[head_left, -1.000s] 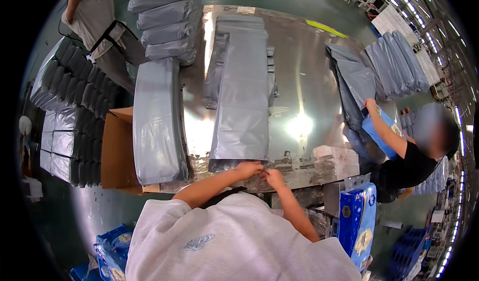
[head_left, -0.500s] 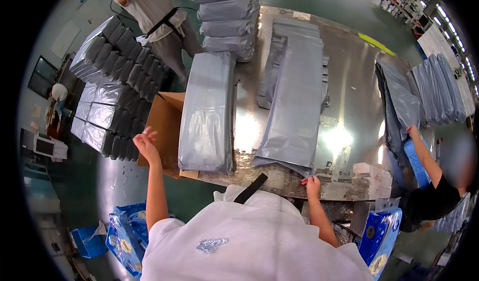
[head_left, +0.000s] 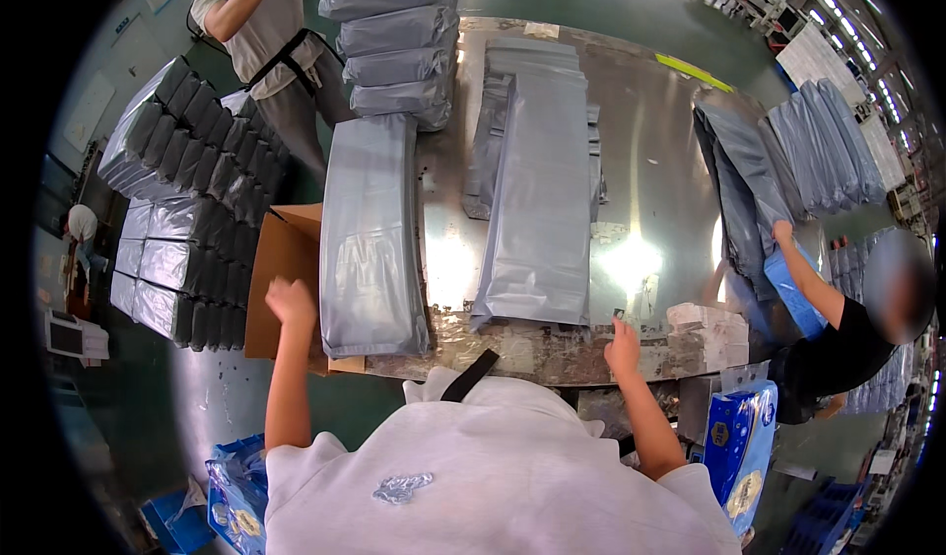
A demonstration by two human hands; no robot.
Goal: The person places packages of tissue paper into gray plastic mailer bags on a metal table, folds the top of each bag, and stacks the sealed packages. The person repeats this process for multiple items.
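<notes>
My left hand [head_left: 292, 303], loosely closed, is over the open cardboard box [head_left: 268, 294]; whatever its fingers hold, if anything, is hidden. Beside it on the table lies a long, thick pack of grey plastic bags [head_left: 370, 240]. My right hand [head_left: 622, 350] is at the table's near edge with its fingers pinched. A small dark piece [head_left: 619, 313], too small to name, shows at its fingertips. Just left of that hand is the near end of a stack of flat grey plastic bags [head_left: 539, 200], lying lengthwise on the metal table [head_left: 655, 200].
Grey packs [head_left: 399, 28] are piled at the far left of the table; more wrapped packs [head_left: 163, 259] stand beyond the box. One person [head_left: 261, 42] stands behind them. Another person's arm [head_left: 813, 284] reaches grey bags [head_left: 744, 161] at right. Blue packages [head_left: 739, 447] flank me.
My right hand has left the near corner of the grey bags, which now lies flatter. My left hand's fingers have curled in. The whole view has shifted somewhat.
</notes>
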